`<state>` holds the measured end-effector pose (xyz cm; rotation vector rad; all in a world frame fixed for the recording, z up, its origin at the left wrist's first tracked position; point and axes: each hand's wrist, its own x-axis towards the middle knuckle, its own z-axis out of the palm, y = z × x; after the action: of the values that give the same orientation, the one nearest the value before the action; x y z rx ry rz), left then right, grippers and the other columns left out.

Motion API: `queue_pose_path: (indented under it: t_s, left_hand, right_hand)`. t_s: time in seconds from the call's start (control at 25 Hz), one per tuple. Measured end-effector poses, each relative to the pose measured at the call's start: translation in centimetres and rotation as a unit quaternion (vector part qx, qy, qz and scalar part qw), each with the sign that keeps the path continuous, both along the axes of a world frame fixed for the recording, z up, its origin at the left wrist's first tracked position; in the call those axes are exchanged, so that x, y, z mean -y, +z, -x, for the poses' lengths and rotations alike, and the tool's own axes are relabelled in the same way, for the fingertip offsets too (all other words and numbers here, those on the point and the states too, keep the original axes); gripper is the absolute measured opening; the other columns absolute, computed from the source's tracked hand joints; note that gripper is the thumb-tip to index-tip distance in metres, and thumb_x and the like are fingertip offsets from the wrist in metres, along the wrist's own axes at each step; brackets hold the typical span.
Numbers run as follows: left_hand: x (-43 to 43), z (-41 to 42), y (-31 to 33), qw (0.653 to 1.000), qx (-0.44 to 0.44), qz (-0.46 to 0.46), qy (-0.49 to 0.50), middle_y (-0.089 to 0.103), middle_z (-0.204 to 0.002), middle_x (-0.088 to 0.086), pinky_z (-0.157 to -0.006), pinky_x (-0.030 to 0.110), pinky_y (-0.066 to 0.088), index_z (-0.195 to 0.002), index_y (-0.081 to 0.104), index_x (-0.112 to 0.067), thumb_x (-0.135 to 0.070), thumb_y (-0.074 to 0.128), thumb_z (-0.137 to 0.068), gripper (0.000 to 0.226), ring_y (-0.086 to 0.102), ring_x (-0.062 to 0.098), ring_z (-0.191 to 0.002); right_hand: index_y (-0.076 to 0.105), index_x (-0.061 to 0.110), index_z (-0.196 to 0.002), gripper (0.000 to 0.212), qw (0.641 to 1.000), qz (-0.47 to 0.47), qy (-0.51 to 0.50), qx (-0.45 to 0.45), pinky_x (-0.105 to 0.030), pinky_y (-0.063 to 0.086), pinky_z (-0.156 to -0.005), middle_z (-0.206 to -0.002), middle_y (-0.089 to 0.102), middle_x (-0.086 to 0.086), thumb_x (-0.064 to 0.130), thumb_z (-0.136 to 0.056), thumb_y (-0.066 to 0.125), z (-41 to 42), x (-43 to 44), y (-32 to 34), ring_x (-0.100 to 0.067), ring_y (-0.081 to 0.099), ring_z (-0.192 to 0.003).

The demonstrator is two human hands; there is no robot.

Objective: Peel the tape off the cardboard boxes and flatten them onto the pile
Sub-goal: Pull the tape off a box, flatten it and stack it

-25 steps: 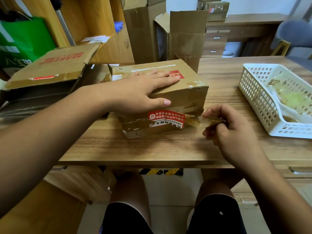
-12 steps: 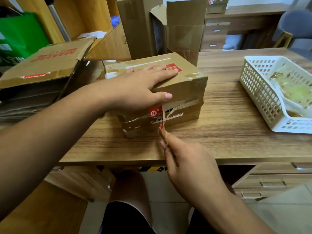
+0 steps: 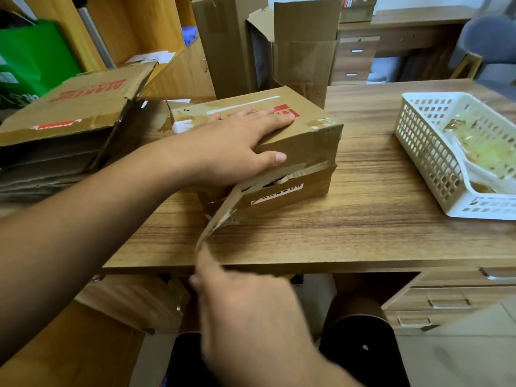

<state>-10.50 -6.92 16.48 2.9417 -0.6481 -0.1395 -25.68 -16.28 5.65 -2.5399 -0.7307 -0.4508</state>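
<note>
Cardboard box (image 3: 304, 141) lies under the left hand (image 3: 231, 146), whose spread fingers press flat on its top, likely to pin it, while the right hand (image 3: 251, 311), nearer the person, pinches the tape strip (image 3: 223, 212) stretched from the box's near face.

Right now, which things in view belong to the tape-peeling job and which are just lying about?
Job: box, pressed by left hand; tape strip, pinched by right hand; cardboard pile; upright boxes behind; basket, apparently holding peeled tape.
Lying about: green bag; chair; drawers.
</note>
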Motion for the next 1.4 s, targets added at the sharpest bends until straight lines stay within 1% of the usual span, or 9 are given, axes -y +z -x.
queue_pose_path:
  t_s: [0.08, 0.28, 0.36, 0.52, 0.64, 0.76, 0.96, 1.24, 1.4]
  left_hand:
    - [0.2, 0.0, 0.0, 1.000, 0.001, 0.009, 0.002, 0.010, -0.168, -0.017, -0.125, 0.053, 0.008, -0.156, 0.011, -0.051, -0.056, 0.045, -0.100, 0.066, 0.009, 0.013, -0.155]
    - [0.2, 0.0, 0.2, 0.999, 0.004, 0.033, -0.008, 0.019, -0.166, -0.014, -0.124, 0.051, 0.017, -0.157, 0.017, -0.046, -0.054, 0.053, -0.098, 0.070, 0.019, 0.014, -0.152]
    - [-0.1, -0.1, 0.5, 0.998, -0.017, 0.052, -0.005, 0.022, -0.166, -0.012, -0.121, 0.042, 0.023, -0.158, 0.018, -0.044, -0.052, 0.056, -0.097, 0.072, 0.025, 0.015, -0.150]
    - [-1.3, 0.1, 2.0, 0.989, -0.081, 0.120, 0.017, 0.037, -0.154, -0.015, -0.086, 0.019, 0.041, -0.151, 0.027, -0.054, -0.055, 0.058, -0.095, 0.064, 0.044, 0.009, -0.125]
    - [-2.2, 0.5, 2.4, 0.993, -0.086, 0.079, -0.016, 0.029, -0.154, -0.030, -0.095, 0.016, 0.032, -0.149, 0.026, -0.061, -0.069, 0.047, -0.091, 0.061, 0.035, 0.000, -0.131]
    - [-2.7, 0.5, 1.7, 0.996, -0.055, 0.059, -0.038, 0.014, -0.160, -0.034, -0.118, 0.033, 0.022, -0.146, 0.023, -0.067, -0.078, 0.033, -0.088, 0.061, 0.021, 0.001, -0.147]
    - [-1.9, 0.0, 0.2, 0.993, -0.012, 0.114, -0.017, 0.028, -0.160, -0.025, -0.112, 0.026, 0.019, -0.148, 0.036, -0.055, -0.061, 0.032, -0.101, 0.047, 0.025, 0.002, -0.147]
    - [-1.2, -0.1, -0.4, 0.993, 0.011, 0.117, 0.009, 0.031, -0.160, -0.023, -0.118, 0.033, 0.023, -0.148, 0.037, -0.054, -0.056, 0.032, -0.105, 0.043, 0.025, 0.004, -0.148]
    - [-1.1, -0.1, -0.5, 0.992, 0.017, 0.124, 0.012, 0.034, -0.159, -0.023, -0.118, 0.035, 0.025, -0.147, 0.038, -0.055, -0.056, 0.033, -0.104, 0.043, 0.028, 0.004, -0.147]
  right_hand:
    - [0.058, 0.030, -0.131, 0.048, 0.999, -0.011, 0.033, -0.012, -0.027, 0.046, -0.044, -0.064, 0.068, 0.011, 0.043, -0.085, 0.063, 0.6, -0.6, 0.4, -0.008, 0.062, -0.048]
    - [0.064, 0.038, -0.120, 0.030, 0.960, -0.234, 0.046, -0.149, -0.025, 0.053, -0.082, -0.104, 0.067, 0.016, 0.053, -0.096, 0.052, -2.5, 4.3, 2.5, 0.000, 0.063, -0.099]
    - [0.069, 0.030, -0.105, 0.022, 0.929, -0.331, 0.019, -0.164, -0.017, 0.049, -0.076, -0.097, 0.067, 0.010, 0.048, -0.092, 0.064, -3.5, 6.3, 2.8, -0.005, 0.064, -0.093]
    - [0.069, 0.017, -0.090, 0.008, 0.827, -0.509, -0.029, -0.238, -0.018, 0.049, -0.057, -0.077, 0.072, 0.002, 0.024, -0.090, 0.073, -5.7, 8.4, 3.1, -0.005, 0.065, -0.066]
    - [0.065, 0.014, -0.089, 0.006, 0.725, -0.630, -0.058, -0.271, -0.022, 0.048, -0.051, -0.072, 0.068, -0.002, 0.011, -0.091, 0.069, -7.4, 8.7, 3.1, -0.011, 0.062, -0.060]
    - [0.063, 0.014, -0.093, 0.008, 0.705, -0.647, -0.087, -0.278, -0.030, 0.050, -0.059, -0.079, 0.067, -0.006, 0.009, -0.091, 0.069, -8.5, 9.0, 2.8, -0.017, 0.060, -0.065]
    - [0.063, 0.018, -0.102, 0.026, 0.690, -0.667, -0.084, -0.268, -0.051, 0.051, -0.082, -0.092, 0.072, -0.010, -0.005, -0.089, 0.063, -9.2, 9.7, 2.1, -0.030, 0.067, -0.086]
    - [0.074, 0.027, -0.105, 0.023, 0.763, -0.550, -0.048, -0.335, -0.030, 0.052, -0.066, -0.102, 0.076, -0.003, 0.010, -0.094, 0.064, -7.9, 9.6, 2.7, -0.018, 0.071, -0.089]
    - [0.066, 0.038, -0.113, 0.034, 0.929, -0.296, -0.087, -0.203, -0.008, 0.045, -0.076, -0.107, 0.064, 0.011, 0.040, -0.081, 0.080, -7.8, 9.4, 3.1, 0.000, 0.061, -0.094]
